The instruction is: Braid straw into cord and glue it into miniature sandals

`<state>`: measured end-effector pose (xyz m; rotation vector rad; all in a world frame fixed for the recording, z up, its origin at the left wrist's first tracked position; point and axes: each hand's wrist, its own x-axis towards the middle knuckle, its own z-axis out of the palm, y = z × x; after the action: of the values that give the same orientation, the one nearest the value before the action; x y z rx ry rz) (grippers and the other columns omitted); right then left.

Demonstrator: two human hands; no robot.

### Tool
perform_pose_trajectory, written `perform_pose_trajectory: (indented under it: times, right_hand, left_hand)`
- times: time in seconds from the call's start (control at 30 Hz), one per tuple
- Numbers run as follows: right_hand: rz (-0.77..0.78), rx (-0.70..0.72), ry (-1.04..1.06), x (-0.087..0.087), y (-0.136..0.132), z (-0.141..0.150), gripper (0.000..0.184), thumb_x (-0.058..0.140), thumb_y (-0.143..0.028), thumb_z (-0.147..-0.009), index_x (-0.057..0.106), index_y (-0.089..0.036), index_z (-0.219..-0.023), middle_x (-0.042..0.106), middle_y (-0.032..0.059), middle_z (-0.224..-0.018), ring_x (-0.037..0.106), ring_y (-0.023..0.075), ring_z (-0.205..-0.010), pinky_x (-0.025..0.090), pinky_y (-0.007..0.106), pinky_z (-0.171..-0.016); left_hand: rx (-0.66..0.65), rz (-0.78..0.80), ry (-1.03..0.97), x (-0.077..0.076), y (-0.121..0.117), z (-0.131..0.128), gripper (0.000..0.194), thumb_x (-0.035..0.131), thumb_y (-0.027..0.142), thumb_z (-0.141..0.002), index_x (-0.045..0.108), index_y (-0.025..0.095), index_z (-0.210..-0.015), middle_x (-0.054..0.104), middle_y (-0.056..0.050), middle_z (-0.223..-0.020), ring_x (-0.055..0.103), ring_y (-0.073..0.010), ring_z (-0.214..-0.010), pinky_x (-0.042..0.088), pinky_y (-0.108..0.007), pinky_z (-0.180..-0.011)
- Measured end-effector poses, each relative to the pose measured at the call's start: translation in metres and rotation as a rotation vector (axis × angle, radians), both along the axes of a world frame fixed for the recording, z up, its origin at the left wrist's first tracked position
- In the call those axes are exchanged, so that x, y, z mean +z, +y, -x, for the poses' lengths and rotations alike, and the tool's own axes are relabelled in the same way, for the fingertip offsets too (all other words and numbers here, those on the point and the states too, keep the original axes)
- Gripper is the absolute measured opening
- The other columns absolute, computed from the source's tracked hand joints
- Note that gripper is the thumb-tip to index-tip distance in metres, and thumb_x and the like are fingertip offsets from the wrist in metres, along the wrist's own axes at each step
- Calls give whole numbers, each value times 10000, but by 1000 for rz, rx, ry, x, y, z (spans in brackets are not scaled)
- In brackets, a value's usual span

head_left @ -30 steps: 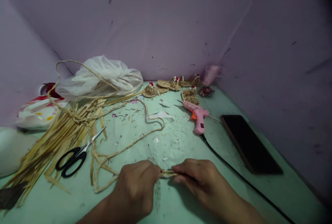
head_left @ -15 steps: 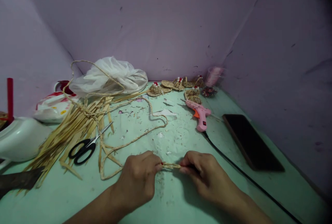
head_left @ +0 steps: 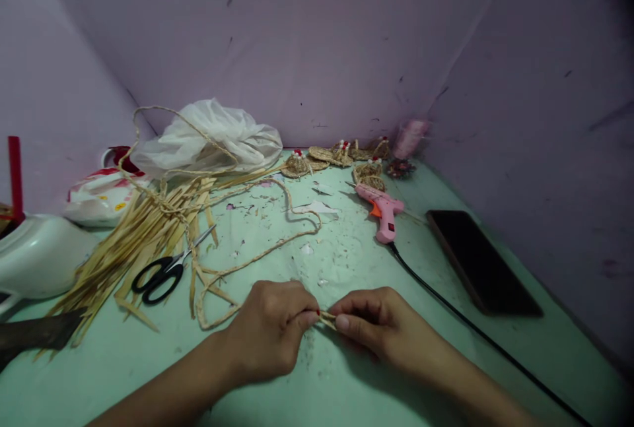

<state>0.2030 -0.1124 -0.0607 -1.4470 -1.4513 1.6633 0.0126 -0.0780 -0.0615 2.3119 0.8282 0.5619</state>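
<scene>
Between my two hands a short stretch of straw braid (head_left: 327,319) shows, low over the pale green table. My left hand (head_left: 277,329) is closed, pinching one end of it between thumb and fingers. My right hand (head_left: 371,321) grips the other end, thumb on top and fingers curled below. The hands are close together, so most of the braid is hidden. A long twisted straw cord (head_left: 267,259) lies on the table and runs to my left hand; whether it joins the braid I cannot tell.
Black-handled scissors (head_left: 161,278) lie left beside a heap of straw strips (head_left: 133,235). A pink glue gun (head_left: 384,212) with its cable (head_left: 456,321) and a phone (head_left: 480,262) lie right. Small woven straw pieces (head_left: 297,163) and a white plastic bag (head_left: 212,140) stand by the wall.
My hands have come closer together, and less of the braid shows between them. My right thumb has moved onto the top of the braid. The view has shifted slightly.
</scene>
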Motion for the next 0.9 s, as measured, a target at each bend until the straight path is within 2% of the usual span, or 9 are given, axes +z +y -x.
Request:
perform_pose_trajectory:
  times: [0.1, 0.17, 0.23, 0.3, 0.43, 0.6, 0.77, 0.9]
  right_hand:
    - [78, -60, 73, -2, 1, 1, 255, 613, -385, -690, 568, -143, -625, 447, -49, -450, 343, 54, -389, 250, 198, -390]
    - [128, -109, 109, -3, 2, 0, 309, 623, -443, -654, 523, -157, -594, 467, -44, -439, 386, 61, -368, 278, 198, -379]
    - [169, -144, 121, -3, 3, 0, 340, 635, -474, -621, 503, -163, -590, 497, -34, -449, 431, 69, -359, 312, 201, -374]
    - [187, -165, 111, -3, 4, 0, 337, 644, -467, -603, 505, -161, -588, 509, -31, -451, 448, 71, -354, 329, 201, -369]
    - [150, -167, 72, -1, 4, 2, 284, 627, -418, -624, 527, -155, -586, 482, -45, -419, 420, 63, -342, 322, 192, -357]
    - [124, -138, 59, -3, 2, 2, 225, 588, -364, -660, 536, -155, -593, 474, -50, -423, 405, 59, -346, 310, 188, -359]
    - [112, -122, 75, -6, 2, 1, 233, 573, -371, -672, 530, -154, -599, 466, -52, -432, 393, 56, -346, 298, 186, -357]
    - [108, -124, 71, -8, 2, 1, 236, 568, -376, -680, 526, -157, -602, 459, -52, -441, 389, 59, -351, 290, 190, -361]
  left_hand:
    - [3, -6, -47, 2, -4, 0, 210, 458, 209, -818, 631, 152, -922, 624, -20, -656, 559, -123, -585, 398, -225, -575]
    - [57, 15, -50, 2, -7, -1, 314, 458, 236, -825, 573, 157, -1106, 610, 9, -597, 533, -113, -516, 393, -220, -543]
    - [127, 57, -12, 0, -10, -4, 364, 447, 245, -833, 533, 172, -1179, 578, 33, -534, 502, -107, -468, 384, -218, -514]
    - [209, 115, 17, -1, -13, -7, 350, 466, 231, -815, 556, 185, -1150, 591, 27, -572, 515, -111, -499, 394, -220, -522]
    - [347, 224, -33, -1, -14, -14, 390, 564, 169, -713, 577, 204, -1101, 629, -4, -818, 553, -119, -654, 438, -230, -606]
    - [317, 333, -91, 2, -9, -17, 343, 565, 147, -718, 614, 201, -1053, 624, -3, -807, 535, -111, -643, 435, -224, -580]
    - [234, 217, -191, -5, -9, -16, 255, 546, 108, -741, 663, 194, -950, 629, -20, -799, 570, -126, -710, 446, -239, -656]
    - [177, 81, -172, -8, -12, -16, 185, 494, 112, -782, 661, 184, -818, 615, -27, -745, 568, -135, -694, 435, -251, -644]
